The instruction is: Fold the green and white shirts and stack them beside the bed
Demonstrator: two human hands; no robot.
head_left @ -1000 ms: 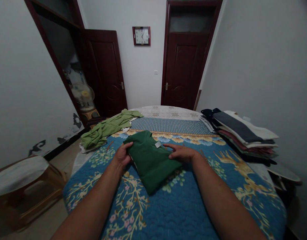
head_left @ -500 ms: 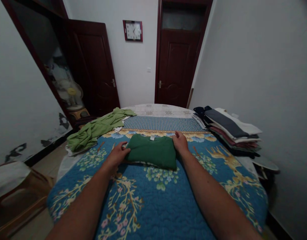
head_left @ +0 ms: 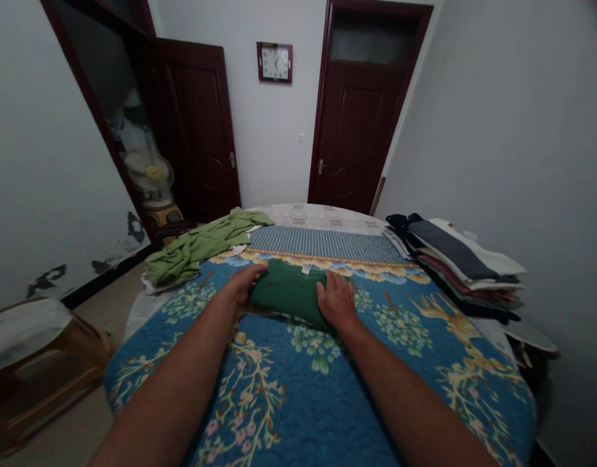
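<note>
On the green garment lay left hand and right hand, grip unclear. Folded clothes stood right of it; its label was illegible.

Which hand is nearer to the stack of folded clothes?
Right. The right hand rests on the green garment, left of the clothes stack; the left hand is at the garment's left end, farther away.

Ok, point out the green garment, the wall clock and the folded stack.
Green garment (head_left: 288, 295), head view: middle of its upper face.
Wall clock (head_left: 275, 63), head view: its white dial.
Folded stack (head_left: 456, 255), head view: grey band on top.
</note>
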